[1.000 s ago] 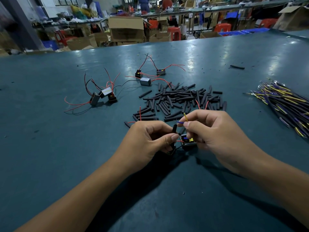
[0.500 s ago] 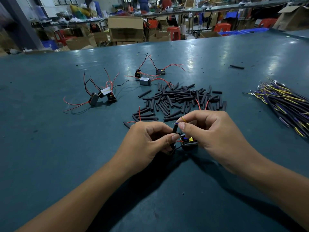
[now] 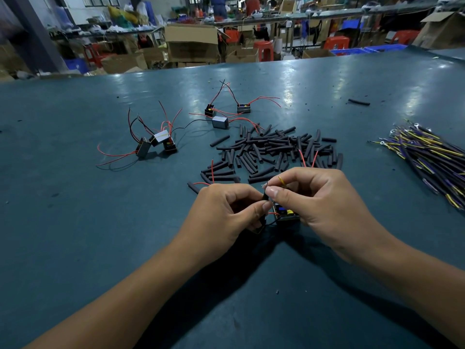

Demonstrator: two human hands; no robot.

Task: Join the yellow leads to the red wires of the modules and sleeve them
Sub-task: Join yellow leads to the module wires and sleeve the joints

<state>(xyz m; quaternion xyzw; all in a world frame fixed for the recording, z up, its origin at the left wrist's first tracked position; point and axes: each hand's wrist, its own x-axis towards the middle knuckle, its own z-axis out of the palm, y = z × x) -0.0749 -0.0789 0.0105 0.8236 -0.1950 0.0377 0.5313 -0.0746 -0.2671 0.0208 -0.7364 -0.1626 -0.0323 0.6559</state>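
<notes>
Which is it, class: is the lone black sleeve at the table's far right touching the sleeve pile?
Apart. The head view shows the lone sleeve lying far beyond the sleeve pile, with bare table between.

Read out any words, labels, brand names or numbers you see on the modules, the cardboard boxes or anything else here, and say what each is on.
No text can be read.
The module under the right hand: blue and yellow parts, no lettering to make out.
The modules farther back: plain faces, too small to tell.
The cardboard boxes behind the table: no print legible, blurred.
</notes>
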